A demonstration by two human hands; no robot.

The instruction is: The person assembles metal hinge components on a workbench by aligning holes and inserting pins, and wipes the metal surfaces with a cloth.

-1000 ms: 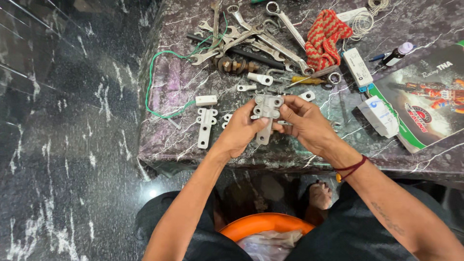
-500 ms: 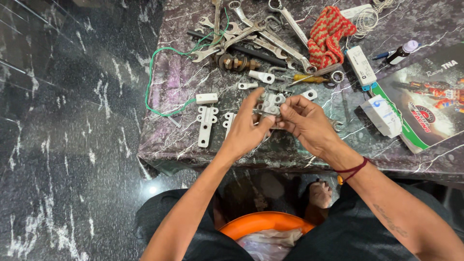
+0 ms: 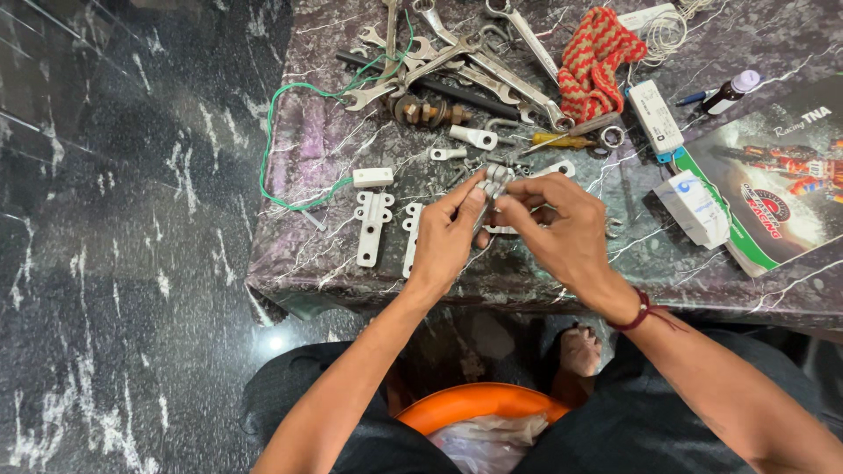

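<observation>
Both my hands meet over the front of a dark marble table [image 3: 290, 254]. My left hand [image 3: 446, 235] and my right hand [image 3: 551, 230] pinch a small grey metal bracket [image 3: 493, 183] between their fingertips, holding it on edge above the tabletop. A white flat bracket [image 3: 371, 226] lies just left of my left hand, with a second one [image 3: 410, 239] partly hidden behind my left wrist. A small white block [image 3: 373, 177] rests above them.
A pile of steel spanners [image 3: 457, 61] lies at the back with a rusty bolt [image 3: 426, 112], a green wire [image 3: 281, 140] and a red knitted cloth [image 3: 597, 61]. White boxes [image 3: 694, 206], a small bottle [image 3: 729, 91] and a printed magazine [image 3: 781, 193] sit right. An orange tub [image 3: 474, 408] stands below.
The bracket, held flat and face-up a second ago, has been turned on edge between my fingertips. Both hands have shifted slightly up the table.
</observation>
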